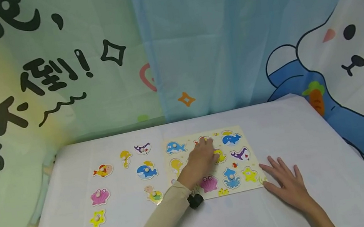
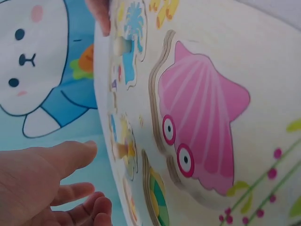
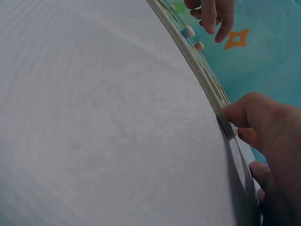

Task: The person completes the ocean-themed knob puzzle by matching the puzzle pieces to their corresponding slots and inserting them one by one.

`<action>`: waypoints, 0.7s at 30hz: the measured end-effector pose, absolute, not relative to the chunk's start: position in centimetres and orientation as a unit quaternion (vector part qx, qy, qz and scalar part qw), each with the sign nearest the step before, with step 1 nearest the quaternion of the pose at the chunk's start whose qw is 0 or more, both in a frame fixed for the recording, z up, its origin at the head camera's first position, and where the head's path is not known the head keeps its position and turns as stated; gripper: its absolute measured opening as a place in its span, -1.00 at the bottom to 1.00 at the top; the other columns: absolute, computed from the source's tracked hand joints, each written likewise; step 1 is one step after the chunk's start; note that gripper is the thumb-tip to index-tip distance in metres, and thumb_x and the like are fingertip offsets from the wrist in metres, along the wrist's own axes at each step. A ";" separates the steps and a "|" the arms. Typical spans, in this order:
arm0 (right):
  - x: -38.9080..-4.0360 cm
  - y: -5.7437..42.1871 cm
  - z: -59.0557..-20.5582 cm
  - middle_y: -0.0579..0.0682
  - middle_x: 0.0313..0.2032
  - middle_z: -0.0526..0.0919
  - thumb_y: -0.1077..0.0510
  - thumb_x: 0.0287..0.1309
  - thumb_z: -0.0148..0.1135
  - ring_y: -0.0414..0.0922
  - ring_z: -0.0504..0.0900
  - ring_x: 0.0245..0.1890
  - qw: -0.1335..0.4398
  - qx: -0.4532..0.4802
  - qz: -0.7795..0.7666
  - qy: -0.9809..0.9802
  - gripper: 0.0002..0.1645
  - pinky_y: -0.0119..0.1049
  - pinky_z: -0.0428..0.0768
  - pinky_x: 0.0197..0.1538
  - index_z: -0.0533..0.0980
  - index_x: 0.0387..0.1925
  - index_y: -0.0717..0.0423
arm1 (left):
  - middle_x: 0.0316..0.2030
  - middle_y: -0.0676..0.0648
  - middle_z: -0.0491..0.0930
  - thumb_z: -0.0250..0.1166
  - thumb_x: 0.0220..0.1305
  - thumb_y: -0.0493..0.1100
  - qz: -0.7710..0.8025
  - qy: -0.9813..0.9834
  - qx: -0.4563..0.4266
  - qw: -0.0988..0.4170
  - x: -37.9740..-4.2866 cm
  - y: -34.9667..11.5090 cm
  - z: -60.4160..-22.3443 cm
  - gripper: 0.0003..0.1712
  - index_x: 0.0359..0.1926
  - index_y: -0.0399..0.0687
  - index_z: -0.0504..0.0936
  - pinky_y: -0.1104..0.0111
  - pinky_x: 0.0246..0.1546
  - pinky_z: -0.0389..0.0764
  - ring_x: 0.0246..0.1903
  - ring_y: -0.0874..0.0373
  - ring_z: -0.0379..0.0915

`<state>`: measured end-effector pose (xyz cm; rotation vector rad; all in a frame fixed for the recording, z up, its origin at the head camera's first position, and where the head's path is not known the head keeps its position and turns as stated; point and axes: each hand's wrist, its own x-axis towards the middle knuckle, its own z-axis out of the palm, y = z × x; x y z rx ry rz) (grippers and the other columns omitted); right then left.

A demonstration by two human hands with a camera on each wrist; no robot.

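Note:
My left hand [image 1: 200,161] reaches over a wooden sea-animal puzzle board [image 1: 180,139], its fingertips above the upper middle recess. In the left wrist view its thumb and loosely bent fingers [image 2: 73,157] hold nothing visible. A pink shell picture [image 2: 202,117] shows in a recess below the wrist. On the board are a knobbed light-blue dolphin piece [image 1: 175,147], a blue squid piece [image 1: 231,178] and a yellow octopus piece [image 1: 221,156], partly hidden by the hand. My right hand [image 1: 288,186] rests with spread fingers at the board's lower right corner, thumb and a finger touching its edge.
Left of the board lie loose knobbed pieces: a fish [image 1: 103,171], seahorse [image 1: 126,158], shark [image 1: 143,149], whale [image 1: 147,170], turtle [image 1: 154,195], pink shell [image 1: 100,197] and star [image 1: 97,219]. The white-covered table [image 1: 311,138] meets a printed curtain [image 1: 194,49] behind.

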<state>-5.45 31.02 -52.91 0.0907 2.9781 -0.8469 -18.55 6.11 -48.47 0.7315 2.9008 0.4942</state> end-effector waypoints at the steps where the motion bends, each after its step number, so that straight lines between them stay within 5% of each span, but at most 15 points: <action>1: -5.5 31.0 -52.9 0.29 0.46 0.10 -0.22 0.16 0.17 0.27 -0.20 0.51 0.019 0.028 -0.274 0.961 -0.28 0.41 -0.52 0.34 0.39 0.29 0.00 | 0.06 -0.14 0.46 0.19 0.36 0.04 0.164 0.955 0.239 0.057 -18.5 5.9 -48.4 -0.41 0.29 -0.15 0.34 0.29 -0.18 0.64 -0.11 0.10 0.51; 6: -5.5 31.0 -53.0 0.29 0.45 0.13 -0.20 0.14 0.19 0.26 -0.18 0.51 0.004 0.022 -0.280 0.960 -0.29 0.40 -0.52 0.35 0.40 0.27 0.00 | 0.09 -0.11 0.46 0.19 0.37 0.04 0.170 0.956 0.232 0.061 -18.7 5.3 -47.9 -0.41 0.31 -0.11 0.32 0.30 -0.05 0.61 -0.05 0.11 0.48; 13: -5.4 31.1 -53.0 0.30 0.45 0.12 -0.20 0.15 0.18 0.27 -0.18 0.51 0.011 0.019 -0.282 0.959 -0.30 0.42 -0.51 0.34 0.39 0.28 0.00 | -0.06 -0.10 0.48 0.22 0.34 0.03 0.205 0.954 0.211 0.062 -18.7 4.1 -47.6 -0.42 0.27 -0.11 0.35 0.36 -0.17 0.59 -0.23 0.15 0.41; 21: -5.5 31.1 -53.2 0.31 0.45 0.11 -0.20 0.17 0.18 0.29 -0.19 0.50 0.012 0.019 -0.277 0.961 -0.30 0.43 -0.51 0.33 0.38 0.28 0.00 | -0.07 -0.08 0.48 0.20 0.36 0.01 0.243 0.947 0.196 0.070 -18.3 1.0 -47.7 -0.38 0.34 -0.10 0.31 0.37 -0.14 0.57 -0.23 0.16 0.39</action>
